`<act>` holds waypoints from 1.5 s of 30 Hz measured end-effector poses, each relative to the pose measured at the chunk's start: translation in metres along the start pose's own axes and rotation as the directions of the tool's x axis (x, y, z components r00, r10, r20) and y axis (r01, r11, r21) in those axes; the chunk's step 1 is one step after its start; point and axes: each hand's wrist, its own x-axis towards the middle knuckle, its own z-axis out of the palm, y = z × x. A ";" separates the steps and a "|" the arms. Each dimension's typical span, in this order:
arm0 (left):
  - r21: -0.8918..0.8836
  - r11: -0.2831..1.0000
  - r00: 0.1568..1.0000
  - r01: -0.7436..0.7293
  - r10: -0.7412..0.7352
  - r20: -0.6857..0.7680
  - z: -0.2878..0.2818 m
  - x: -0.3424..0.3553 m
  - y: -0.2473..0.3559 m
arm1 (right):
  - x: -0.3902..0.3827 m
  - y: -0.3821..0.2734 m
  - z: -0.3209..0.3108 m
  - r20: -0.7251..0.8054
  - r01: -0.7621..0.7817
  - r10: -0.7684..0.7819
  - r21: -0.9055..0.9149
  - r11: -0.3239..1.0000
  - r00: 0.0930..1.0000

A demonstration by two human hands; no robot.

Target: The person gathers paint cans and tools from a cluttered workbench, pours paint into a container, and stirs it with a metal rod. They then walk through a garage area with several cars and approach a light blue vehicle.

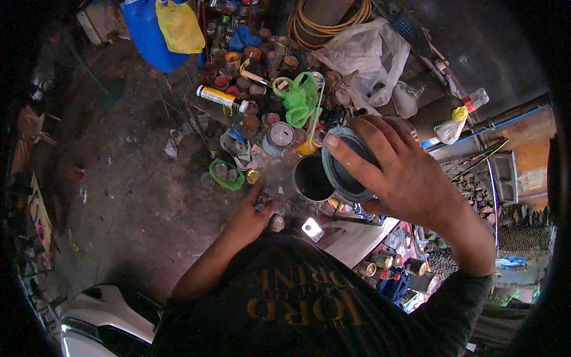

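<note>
Head view, right of centre: right hand (pixel 392 169), fingers spread wide across rim, grips grey-rimmed round piece (pixel 344 173) (lid or can end, cannot tell which), tilted at mouth of open can (pixel 310 177) in mid-frame. Left hand (pixel 251 218), lower left of centre, fingers curled; anything held, cannot tell. Step, as judged: manipulating round piece at can mouth. Next move likely calls for steady wrist, controlled tilt.

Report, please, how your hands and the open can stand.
Right hand gripping grey-rimmed round piece. Left hand lower, grip unclear. Open can partly hidden by that piece. Another can close by.
</note>
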 end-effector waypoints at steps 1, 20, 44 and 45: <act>0.003 1.000 1.000 0.002 -0.002 0.010 -0.001 -0.001 0.004 | 0.000 -0.001 -0.002 0.014 0.003 -0.003 0.012 1.000 1.000; -0.001 1.000 1.000 0.011 -0.011 0.004 0.002 -0.001 0.004 | 0.007 -0.015 -0.013 -0.098 0.063 -0.085 -0.214 0.975 0.991; -0.075 0.997 0.999 0.015 -0.011 0.053 0.011 0.010 0.011 | -0.003 -0.004 -0.009 -0.089 0.029 -0.053 -0.256 0.966 0.995; -0.065 0.998 0.998 0.007 -0.003 0.056 0.014 0.012 0.008 | -0.006 -0.003 -0.009 -0.075 0.019 -0.039 -0.241 0.970 0.996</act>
